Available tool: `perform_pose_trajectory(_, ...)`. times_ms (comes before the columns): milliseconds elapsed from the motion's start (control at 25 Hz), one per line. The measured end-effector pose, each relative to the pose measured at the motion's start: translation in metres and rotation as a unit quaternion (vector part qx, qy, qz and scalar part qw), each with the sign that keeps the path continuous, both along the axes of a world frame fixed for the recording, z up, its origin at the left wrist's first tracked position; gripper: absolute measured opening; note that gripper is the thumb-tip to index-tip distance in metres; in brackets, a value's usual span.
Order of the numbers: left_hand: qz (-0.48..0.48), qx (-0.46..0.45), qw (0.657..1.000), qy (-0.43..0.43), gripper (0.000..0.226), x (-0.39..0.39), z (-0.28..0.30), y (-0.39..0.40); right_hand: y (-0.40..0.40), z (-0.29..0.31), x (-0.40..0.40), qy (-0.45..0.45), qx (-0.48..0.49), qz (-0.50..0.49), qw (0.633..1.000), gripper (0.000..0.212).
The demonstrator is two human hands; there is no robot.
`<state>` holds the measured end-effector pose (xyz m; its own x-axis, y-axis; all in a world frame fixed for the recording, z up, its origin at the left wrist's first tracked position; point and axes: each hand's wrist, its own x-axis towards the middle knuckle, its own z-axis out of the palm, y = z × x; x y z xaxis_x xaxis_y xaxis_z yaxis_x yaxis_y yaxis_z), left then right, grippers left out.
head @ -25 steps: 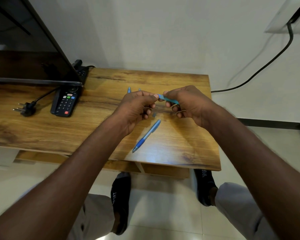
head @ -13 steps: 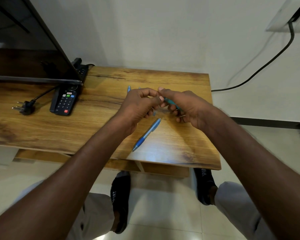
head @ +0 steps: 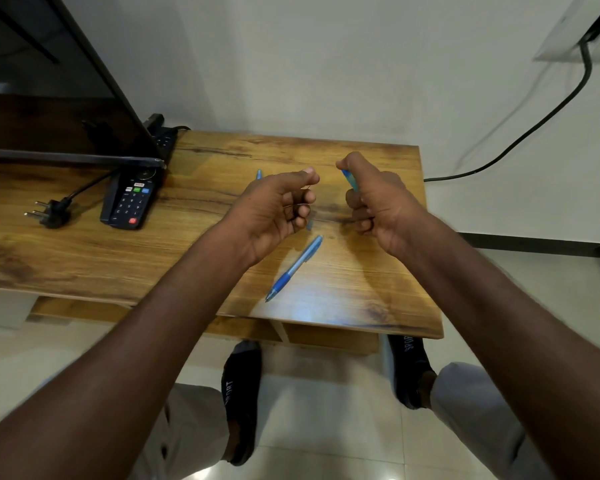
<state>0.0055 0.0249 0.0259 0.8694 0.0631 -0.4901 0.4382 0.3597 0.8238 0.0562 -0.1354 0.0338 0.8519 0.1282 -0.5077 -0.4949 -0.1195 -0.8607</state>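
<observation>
Above the wooden table (head: 84, 258) my two hands hover a little apart. My right hand (head: 378, 202) grips a blue pen part (head: 349, 178), whose top end shows beside the thumb. My left hand (head: 274, 209) is curled, thumb and forefinger pinching a thin pen part (head: 307, 186) that is barely visible. A whole blue pen (head: 293, 268) lies slantwise on the table below the hands. A small bluish piece (head: 309, 224) lies just under my left fingers. The tip of another blue pen (head: 259, 173) peeks out behind my left hand.
A black remote (head: 132, 202) and a loose plug (head: 49, 213) lie at the left, beneath a dark TV screen (head: 49, 98). A power strip (head: 163, 136) sits behind it. A black cable (head: 534, 126) runs along the wall at the right. My feet are under the table's front edge.
My hands were joined on the pen half a second ago and have since drawn apart, the right keeping the blue part, the left the thin piece.
</observation>
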Motion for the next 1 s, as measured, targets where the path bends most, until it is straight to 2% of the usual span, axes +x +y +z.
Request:
perform_pose_trajectory(80, 0.002, -0.036, 0.999, 0.017, 0.023, 0.000, 0.001, 0.001, -0.001, -0.003, 0.002, -0.030, -0.036, 0.004, 0.999, 0.028)
perform_pose_trajectory(160, 0.008, -0.053, 0.998, 0.023, 0.027, 0.001, 0.001, 0.002, -0.005, -0.008, 0.003, -0.068, -0.111, 0.029, 0.991, 0.035)
perform_pose_trajectory(240, 0.009, -0.049, 0.998, 0.024, 0.030, 0.001, 0.001, 0.002, -0.012, -0.017, 0.004, -0.145, -0.236, 0.081, 0.958, 0.041)
perform_pose_trajectory(320, 0.009, -0.044, 0.999, 0.028, 0.032, 0.000, 0.001, 0.001, -0.018, -0.026, 0.005, -0.195, -0.328, 0.135, 0.914, 0.037)
perform_pose_trajectory(520, 0.001, -0.027, 0.999, 0.035, 0.033, 0.000, 0.001, 0.000, -0.015, -0.032, 0.006, -0.228, -0.440, 0.237, 0.836, 0.022)
perform_pose_trajectory(680, 0.003, -0.021, 0.999, 0.036, 0.029, 0.000, 0.002, -0.001, -0.019, -0.032, 0.005, -0.269, -0.510, 0.210, 0.789, 0.022)
perform_pose_trajectory(840, -0.003, -0.010, 0.999, 0.037, 0.029, 0.000, 0.001, 0.000, -0.025, -0.030, 0.007, -0.271, -0.558, 0.204, 0.757, 0.033)
perform_pose_trajectory(920, -0.007, -0.003, 0.999, 0.040, 0.031, 0.000, 0.001, -0.001, -0.027, -0.028, 0.007, -0.268, -0.566, 0.196, 0.754, 0.032)
perform_pose_trajectory(1000, -0.009, 0.012, 0.999, 0.039, 0.034, 0.000, 0.001, -0.002, -0.025, -0.024, 0.007, -0.298, -0.514, 0.180, 0.784, 0.021)
